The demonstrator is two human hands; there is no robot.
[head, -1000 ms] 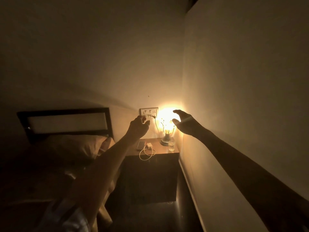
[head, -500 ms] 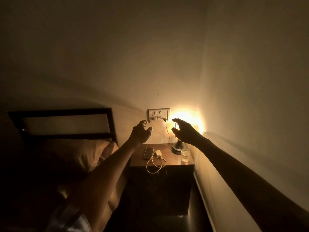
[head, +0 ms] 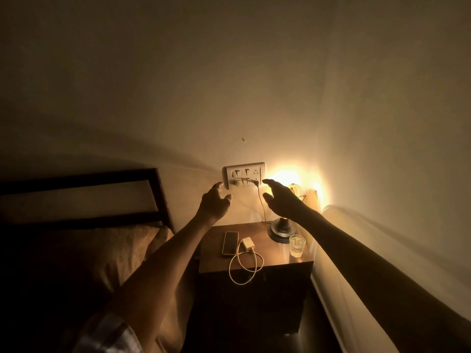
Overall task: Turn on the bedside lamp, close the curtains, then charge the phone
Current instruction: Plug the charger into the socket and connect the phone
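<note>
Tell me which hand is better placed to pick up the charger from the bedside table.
Probably the left. The left hand hangs open above the table's left side, where the white charger lies beside the phone. The right hand hovers farther right, over the lit lamp.

Nightstand [head: 277, 256] below both hands: dark wood, smooth, faint sheen under the lamp glow. Lamp base [head: 279, 231] under the right hand [head: 283, 202]: dark, glossy, looks like metal. Tumbler [head: 297, 245] just beside it: clear glass. Phone [head: 230, 243] below the left hand [head: 214, 203]: glossy black screen. Charger [head: 248, 243] and cable [head: 244, 270]: white plastic, smooth. Switch plate [head: 244, 175] at the left fingertips: white plastic, semi-gloss. Wall [head: 178, 98]: matt paint. Pillow [head: 122, 250]: matt cloth. Headboard [head: 84, 197]: dark frame, material unclear.
</note>
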